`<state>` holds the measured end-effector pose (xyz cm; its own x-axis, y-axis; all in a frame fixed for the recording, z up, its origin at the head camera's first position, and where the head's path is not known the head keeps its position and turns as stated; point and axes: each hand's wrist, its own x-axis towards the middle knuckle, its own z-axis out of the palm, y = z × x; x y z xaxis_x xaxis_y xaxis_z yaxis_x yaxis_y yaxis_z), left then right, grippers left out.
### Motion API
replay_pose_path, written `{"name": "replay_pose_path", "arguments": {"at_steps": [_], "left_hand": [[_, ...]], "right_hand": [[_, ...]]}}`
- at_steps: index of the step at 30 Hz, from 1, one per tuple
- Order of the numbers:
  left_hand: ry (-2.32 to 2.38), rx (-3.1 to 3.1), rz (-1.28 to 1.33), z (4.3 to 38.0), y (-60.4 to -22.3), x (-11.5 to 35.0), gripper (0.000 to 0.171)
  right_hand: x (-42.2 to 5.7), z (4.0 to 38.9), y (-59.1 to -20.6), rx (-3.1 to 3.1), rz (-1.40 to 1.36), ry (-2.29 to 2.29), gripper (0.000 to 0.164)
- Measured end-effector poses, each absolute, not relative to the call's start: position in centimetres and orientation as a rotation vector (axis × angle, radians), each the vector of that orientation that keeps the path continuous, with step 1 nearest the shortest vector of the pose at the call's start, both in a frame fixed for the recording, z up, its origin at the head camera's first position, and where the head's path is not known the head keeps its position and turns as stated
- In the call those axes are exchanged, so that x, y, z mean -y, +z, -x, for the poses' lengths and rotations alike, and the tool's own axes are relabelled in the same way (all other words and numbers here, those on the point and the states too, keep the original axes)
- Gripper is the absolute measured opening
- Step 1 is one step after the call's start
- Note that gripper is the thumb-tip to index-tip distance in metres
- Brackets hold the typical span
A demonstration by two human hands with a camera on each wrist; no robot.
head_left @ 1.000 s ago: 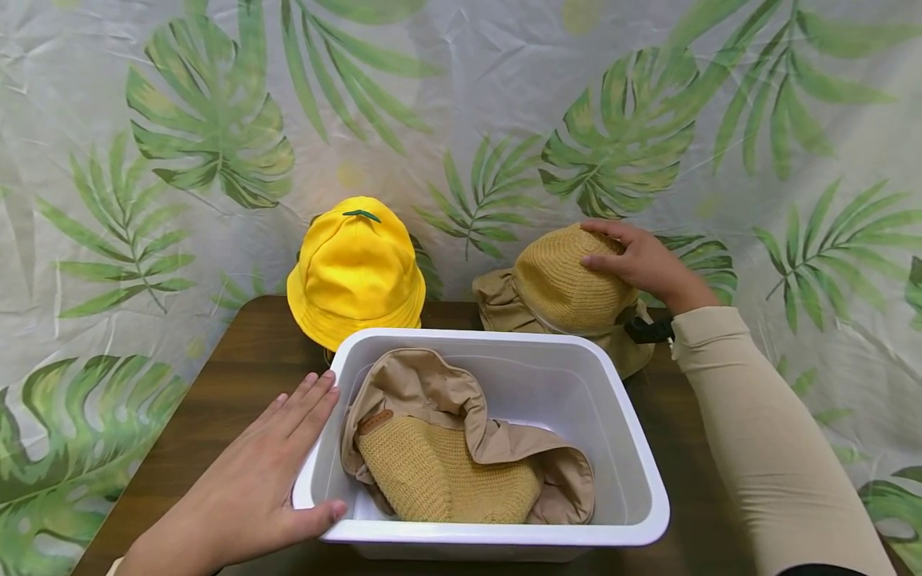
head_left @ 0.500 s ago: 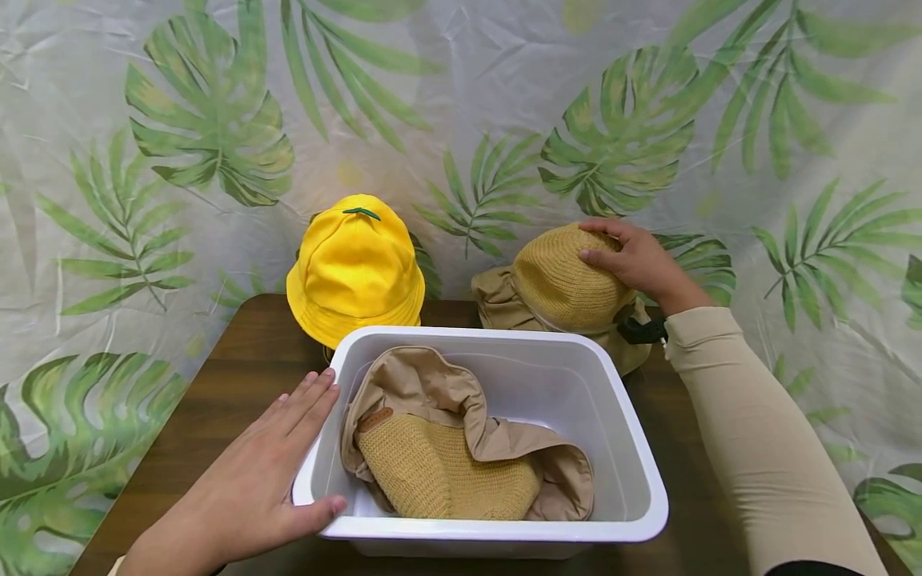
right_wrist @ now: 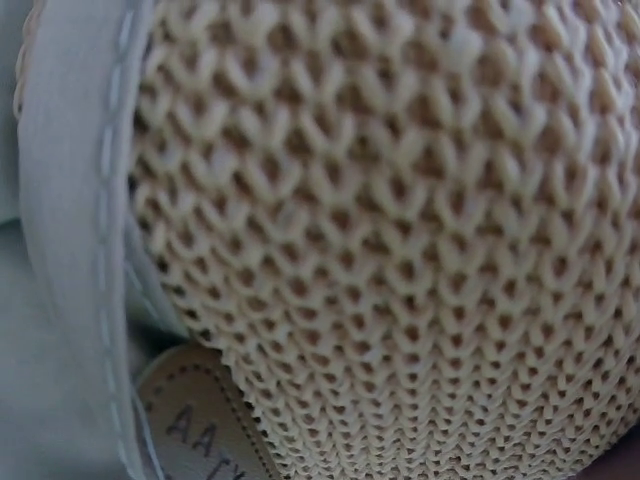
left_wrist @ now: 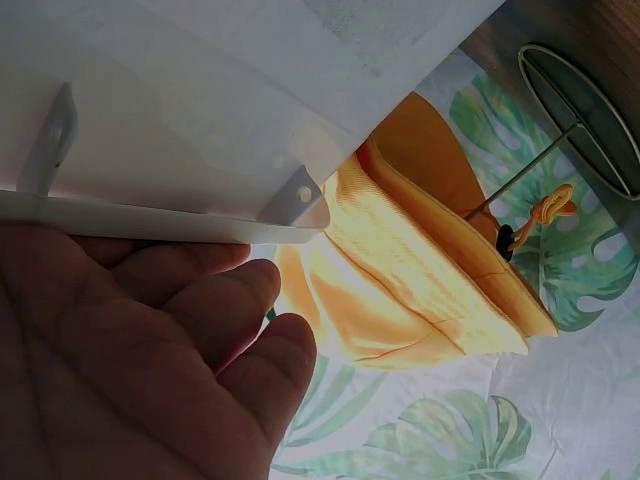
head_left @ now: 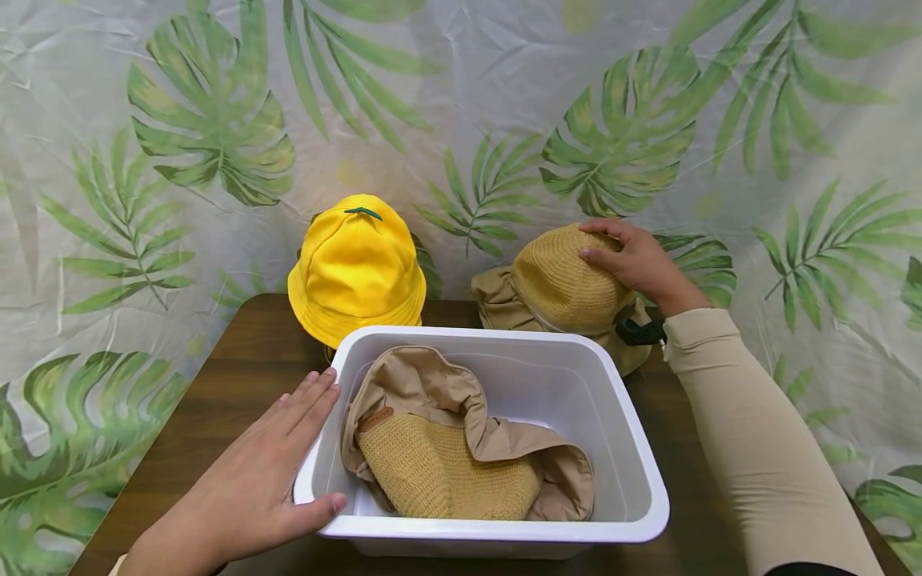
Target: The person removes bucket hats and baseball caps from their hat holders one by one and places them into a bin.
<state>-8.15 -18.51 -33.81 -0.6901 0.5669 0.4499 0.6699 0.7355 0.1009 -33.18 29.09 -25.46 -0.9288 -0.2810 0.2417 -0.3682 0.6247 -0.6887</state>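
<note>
My right hand [head_left: 637, 260] rests over the crown of a straw sun hat [head_left: 565, 276] with a beige fabric brim, its fingers and thumb curved on the weave. The right wrist view is filled by the knitted crown [right_wrist: 400, 230], plus a leather label [right_wrist: 205, 420]. My left hand [head_left: 252, 464] lies against the left side of a white plastic tub [head_left: 490, 532], thumb at the front rim corner. Its fingertips [left_wrist: 262, 280] show by the rim's underside in the left wrist view. A second straw hat [head_left: 450, 464] with a beige brim lies tipped over inside the tub.
A yellow bucket hat [head_left: 360, 268] with a green leaf on top stands behind the tub, at the left. Its cord [left_wrist: 550, 205] and a thin metal stand [left_wrist: 525, 175] show beneath. The dark wooden table [head_left: 216, 384] ends at a leaf-print cloth [head_left: 475, 96].
Almost nothing differs. The right forearm has shifted slightly to the left, while both hands keep their places on the hat and the tub.
</note>
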Motion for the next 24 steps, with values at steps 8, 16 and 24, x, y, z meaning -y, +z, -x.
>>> {"name": "replay_pose_path", "arguments": {"at_steps": [8,16,24], "left_hand": [[-0.37,2.54,0.957,8.19,-33.81,18.5,0.1],[-0.38,2.542,0.956,8.19,-33.93,18.53,0.099],[-0.379,2.535,0.96,8.28,-34.01,18.53,0.098]], "right_hand": [[-28.81,32.95,-25.54,2.702,-0.537,1.228,0.047],[-28.68,33.11,-25.8,2.679,-0.527,1.251,0.045],[-28.49,32.79,-25.79,2.664,-0.503,1.263,0.042]]}}
